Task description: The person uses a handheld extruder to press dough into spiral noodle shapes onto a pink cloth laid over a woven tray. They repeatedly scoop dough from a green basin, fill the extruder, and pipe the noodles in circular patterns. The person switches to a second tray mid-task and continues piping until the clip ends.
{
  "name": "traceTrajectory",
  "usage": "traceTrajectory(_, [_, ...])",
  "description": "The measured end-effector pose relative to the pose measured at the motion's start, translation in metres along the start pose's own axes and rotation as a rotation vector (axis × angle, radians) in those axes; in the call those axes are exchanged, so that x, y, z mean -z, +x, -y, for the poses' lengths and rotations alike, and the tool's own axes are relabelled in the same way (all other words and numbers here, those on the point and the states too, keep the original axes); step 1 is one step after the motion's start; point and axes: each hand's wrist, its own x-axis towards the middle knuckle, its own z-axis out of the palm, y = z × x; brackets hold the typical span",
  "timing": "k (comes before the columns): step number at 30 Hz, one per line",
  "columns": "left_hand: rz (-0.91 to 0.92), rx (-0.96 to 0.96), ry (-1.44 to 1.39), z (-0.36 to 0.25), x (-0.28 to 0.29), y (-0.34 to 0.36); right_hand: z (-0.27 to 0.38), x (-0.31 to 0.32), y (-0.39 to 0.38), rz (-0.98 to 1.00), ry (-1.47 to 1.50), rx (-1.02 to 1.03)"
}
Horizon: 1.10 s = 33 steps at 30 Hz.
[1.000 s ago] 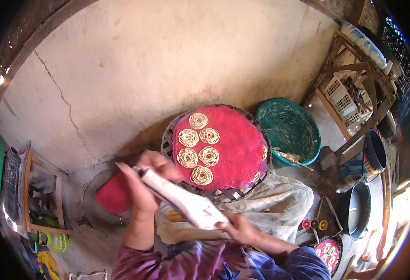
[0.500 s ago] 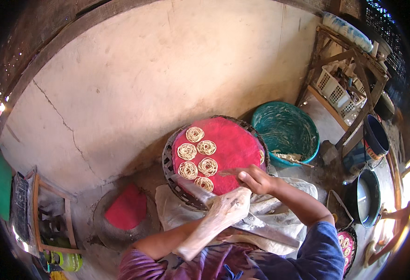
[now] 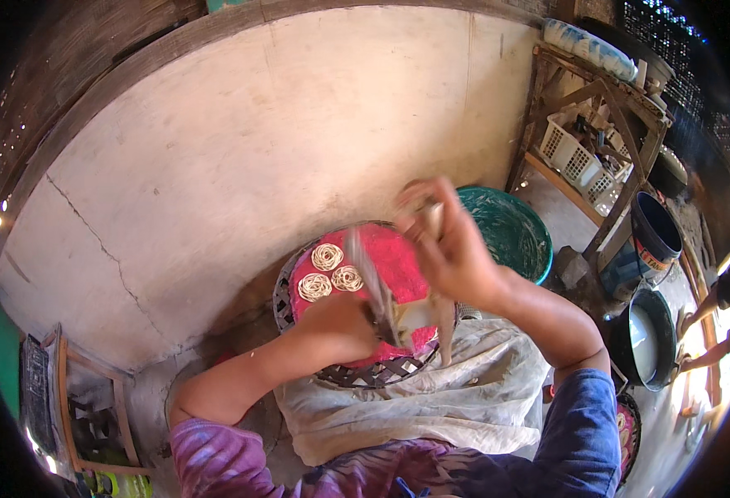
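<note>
My left hand [image 3: 344,328] is closed round a wooden hand press [image 3: 372,282], blurred by motion, tilted above the round woven tray [image 3: 373,375]. Parts of the press stick up and down past my fingers. Higher and to the right, my right hand [image 3: 452,245] is raised off the press with curled, smeared fingers; something pale shows between them, too blurred to name. A red cloth [image 3: 390,249] lines the tray. On its left side lie coiled noodle nests [image 3: 327,256], pale and flat; my left arm and the press hide the others.
Behind my right hand stands a green basin [image 3: 510,236] with pale smears inside. A whitish cloth [image 3: 423,415] drapes below the tray. To the right are a wooden rack [image 3: 539,124] with a white basket [image 3: 577,153], a dark bucket [image 3: 657,224] and a black tub [image 3: 643,340].
My right hand has lifted up off the press. My left hand has moved forward over the tray, and the press has swung from lying across my lap to a steeper tilt.
</note>
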Motion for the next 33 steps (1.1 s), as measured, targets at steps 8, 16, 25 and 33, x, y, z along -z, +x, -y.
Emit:
traceTrajectory(8, [-0.71,0.073,-0.968,0.048,-0.007,0.001,-0.049,0.117,-0.019,-1.026,0.493,-0.054])
traceTrajectory(16, [-1.128,-0.351,-1.116,0.016,0.028,0.06,-0.17,0.062,-0.065,-0.521,0.562,-0.658])
traceTrajectory(25, [-0.965,-0.006,0.465,0.063,0.094,0.051,-0.296,0.204,-0.176,0.91,-1.224,-1.529])
traceTrajectory(33, [-0.65,-0.179,0.878,0.084,0.071,0.072,-0.279,0.244,-0.122,1.026,-1.565,-0.919])
